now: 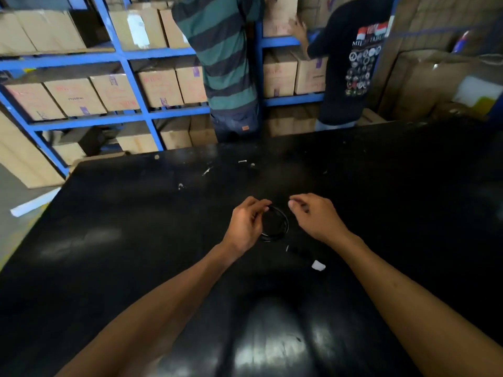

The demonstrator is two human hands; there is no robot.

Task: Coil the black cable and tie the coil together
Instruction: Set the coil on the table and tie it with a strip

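A black cable [283, 223] is wound into a small round coil above the black table [136, 227], between my two hands. My left hand [246, 223] pinches the coil at its upper left edge, fingers closed on the loops. My right hand [315, 216] hovers just right of the coil with its fingers curled and thumb forward; whether it grips a thin tie or the cable end is hidden against the dark surface. A dark connector end [299, 251] with a pale tip lies on the table just below the coil.
A small white scrap [318, 265] lies near my right forearm, and more white bits [242, 161] dot the far table. Two people [226, 63] stand beyond the table's far edge at blue shelving [130, 74] filled with cardboard boxes [73, 96].
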